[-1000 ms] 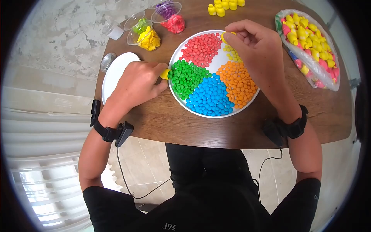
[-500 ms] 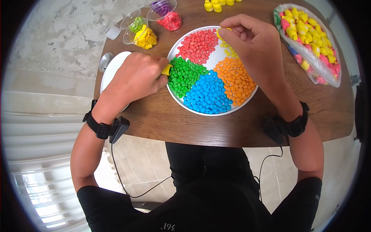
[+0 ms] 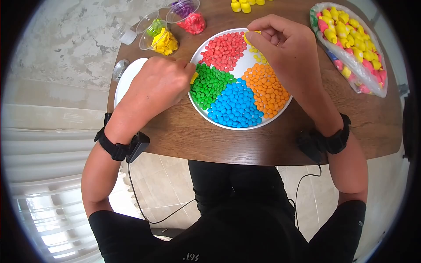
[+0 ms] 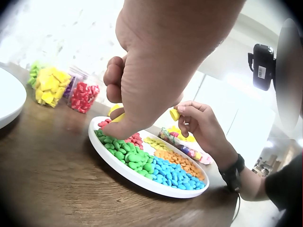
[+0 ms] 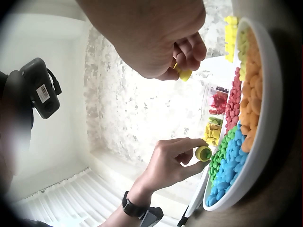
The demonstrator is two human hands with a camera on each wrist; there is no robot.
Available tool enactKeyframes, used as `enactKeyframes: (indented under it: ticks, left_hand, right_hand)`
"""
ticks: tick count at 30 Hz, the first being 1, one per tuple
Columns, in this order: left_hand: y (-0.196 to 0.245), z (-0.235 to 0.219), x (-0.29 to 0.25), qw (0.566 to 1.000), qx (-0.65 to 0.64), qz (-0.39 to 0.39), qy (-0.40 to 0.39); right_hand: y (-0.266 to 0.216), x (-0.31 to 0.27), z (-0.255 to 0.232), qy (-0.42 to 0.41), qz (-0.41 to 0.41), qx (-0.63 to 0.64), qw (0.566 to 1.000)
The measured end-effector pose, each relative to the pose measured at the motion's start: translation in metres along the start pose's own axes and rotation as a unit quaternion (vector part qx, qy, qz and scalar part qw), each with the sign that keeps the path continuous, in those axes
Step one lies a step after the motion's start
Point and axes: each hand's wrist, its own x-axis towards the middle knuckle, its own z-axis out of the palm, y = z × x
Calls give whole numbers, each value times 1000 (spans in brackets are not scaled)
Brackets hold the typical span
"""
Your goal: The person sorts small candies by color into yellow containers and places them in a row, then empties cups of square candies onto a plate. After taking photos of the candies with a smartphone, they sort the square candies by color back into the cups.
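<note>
A round white plate [image 3: 240, 73] holds candies sorted by colour into wedges. At its left rim my left hand [image 3: 160, 81] pinches a small yellow cup-shaped piece [image 5: 203, 153]; green shows inside its mouth in the right wrist view. The cup is right at the green candies [image 3: 210, 85], mostly hidden by fingers in the head view. Over the plate's far right side, my right hand [image 3: 285, 44] pinches another small yellow plastic piece [image 4: 174, 114] between thumb and fingertips. Below it lie a few yellow candies [image 3: 259, 57], beside the red candies [image 3: 226, 50] and orange candies [image 3: 267, 90].
Clear cups with yellow pieces [image 3: 165, 42] and red pieces [image 3: 193, 23] stand at the back left. Several small yellow bottles [image 3: 241, 6] stand at the far edge. A plastic bag [image 3: 351, 48] of yellow and pink pieces lies right. Another white plate [image 3: 127, 79] is partly under my left arm.
My left hand has turned and shifted slightly towards the green candies, so its yellow cup is now mostly covered. My right hand stays near the same spot. The head view has shifted slightly.
</note>
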Motion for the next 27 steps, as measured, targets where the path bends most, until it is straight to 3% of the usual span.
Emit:
enactKeyframes:
  ticks: [8,11,14,16,17,20,24,26,27]
  left_hand:
    - [4,-5,4,996,85,29,15]
    - [5,-11,4,995,91,25,19]
    - [7,-15,4,999,-13,-4,30]
    - [16,-15,11,971,-215,-57,89]
    - [20,-15,13,971,-214,-57,94]
    - [30,-11,22,935,-326,-103,94]
    - [31,-9,26,918,-370,-124,65]
    - [31,-7,28,880,-444,-163,49]
    - [31,-9,28,880,-444,-161,49]
  right_hand:
    - [-1,-2,-1,-10,4,-4,1000]
    - [-4,-4,-3,-54,43,-7,998]
    - [-3,-5,1,-66,11,-1,998]
    - [-11,-5,3,-149,146,165,964]
    - [-15,-4,3,-148,143,162,965]
    - [-22,-3,1,-226,218,291,904]
    - [-23,0,-3,-246,202,265,910]
    - [-23,1,-5,-248,181,244,920]
    - [-24,1,-6,-246,181,244,920]
